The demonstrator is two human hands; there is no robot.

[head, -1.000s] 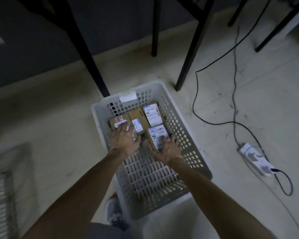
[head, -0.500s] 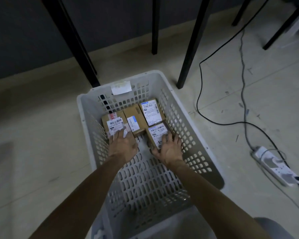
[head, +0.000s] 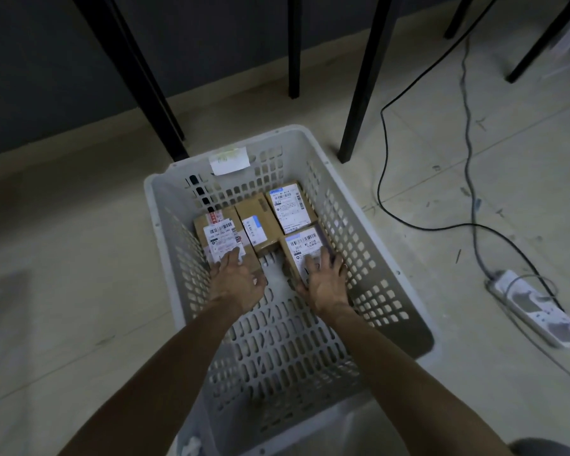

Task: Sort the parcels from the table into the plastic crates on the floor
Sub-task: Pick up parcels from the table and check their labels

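Hands stay put: left hand (head: 237,282), right hand (head: 327,283) flat on parcels (head: 222,236); crate's (head: 156,225) near half free.

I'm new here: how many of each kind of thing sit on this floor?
Brown cardboard parcels with white labels: 4
Grey perforated plastic crate: 1
White power strip: 1
Total: 6
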